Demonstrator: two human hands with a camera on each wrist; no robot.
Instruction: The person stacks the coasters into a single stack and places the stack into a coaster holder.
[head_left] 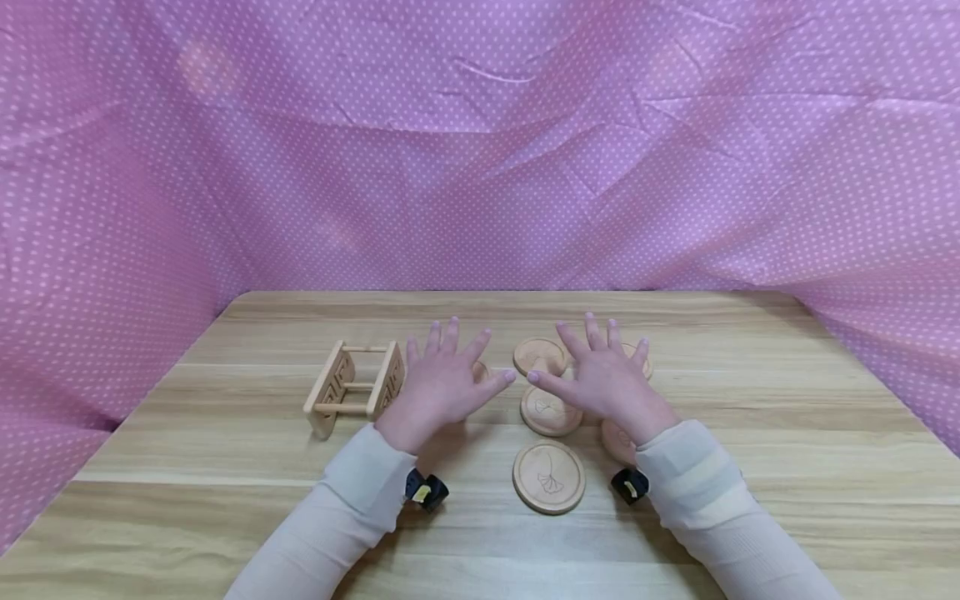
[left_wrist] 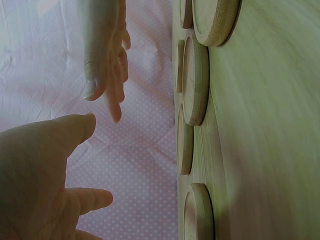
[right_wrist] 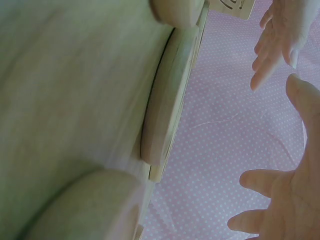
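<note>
Both hands hover above the table with fingers spread and palms down, holding nothing. My left hand (head_left: 441,385) is just right of a wooden rack (head_left: 352,387) and partly covers a round wooden coaster (head_left: 480,370). Over the coasters on the right is my right hand (head_left: 611,382), hiding parts of two of them. Between the hands lie a front coaster (head_left: 549,477) with an engraved ginkgo leaf, a middle coaster (head_left: 551,413) and a back coaster (head_left: 540,355). In the left wrist view, the thumbs point toward each other, apart, with the coasters (left_wrist: 196,80) flat on the tabletop.
The light wood table (head_left: 750,392) extends to both sides and in front. A pink polka-dot cloth (head_left: 480,167) hangs behind it and along its sides. Black wrist cameras (head_left: 427,492) sit below the cuffs, close over the tabletop.
</note>
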